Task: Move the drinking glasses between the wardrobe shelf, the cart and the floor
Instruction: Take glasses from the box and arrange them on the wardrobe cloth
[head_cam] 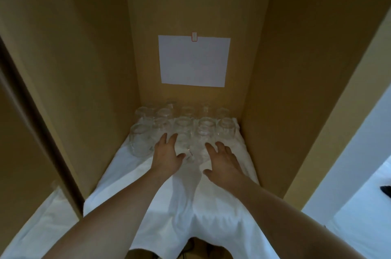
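Observation:
Several clear drinking glasses (184, 125) stand upside down in rows at the back of a wardrobe shelf covered by a white cloth (173, 199). My left hand (167, 153) reaches among the front glasses with spread fingers, its thumb against a glass (188, 153) in front of the rows. My right hand (222, 159) hovers just right of that glass, fingers spread and relaxed, close to another front glass (203, 134). Neither hand plainly grips anything. One bigger glass (140, 142) stands at the front left.
Wooden wardrobe walls (84, 89) close in left, right and behind. A white paper sheet (193, 61) is taped to the back panel. A mirrored or glossy door edge (31, 131) stands at the left. A pale floor or bed (359, 205) shows at the right.

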Action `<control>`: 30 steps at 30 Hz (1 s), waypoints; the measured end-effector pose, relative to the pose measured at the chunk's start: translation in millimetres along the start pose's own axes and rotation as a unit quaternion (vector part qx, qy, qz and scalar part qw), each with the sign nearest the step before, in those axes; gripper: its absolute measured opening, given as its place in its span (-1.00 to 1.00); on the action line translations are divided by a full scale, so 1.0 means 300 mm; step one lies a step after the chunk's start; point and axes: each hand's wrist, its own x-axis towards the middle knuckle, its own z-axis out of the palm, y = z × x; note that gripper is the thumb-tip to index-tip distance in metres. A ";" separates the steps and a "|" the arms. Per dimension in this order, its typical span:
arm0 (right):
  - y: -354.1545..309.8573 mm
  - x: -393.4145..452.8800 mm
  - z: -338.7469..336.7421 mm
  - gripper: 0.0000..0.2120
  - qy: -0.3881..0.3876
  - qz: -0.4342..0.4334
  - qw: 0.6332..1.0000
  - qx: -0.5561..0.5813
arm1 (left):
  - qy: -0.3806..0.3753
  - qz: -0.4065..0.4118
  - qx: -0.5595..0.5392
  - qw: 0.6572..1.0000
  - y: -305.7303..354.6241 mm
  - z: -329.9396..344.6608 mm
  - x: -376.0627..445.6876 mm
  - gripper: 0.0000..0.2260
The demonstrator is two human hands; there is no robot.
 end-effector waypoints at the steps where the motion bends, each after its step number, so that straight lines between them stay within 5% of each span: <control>1: -0.011 -0.008 0.003 -0.20 0.002 -0.008 1.000 0.003 | -0.001 -0.001 0.003 1.000 -0.005 -0.009 -0.024 -0.31; 17: -0.311 -0.148 0.172 -0.24 -0.052 -0.108 0.992 0.043 | -0.045 -0.037 0.181 0.982 -0.223 -0.175 -0.492 -0.33; 30: -0.579 -0.202 0.190 -0.24 -0.049 -0.095 0.994 0.022 | -0.031 -0.013 0.176 0.984 -0.417 -0.343 -0.551 -0.40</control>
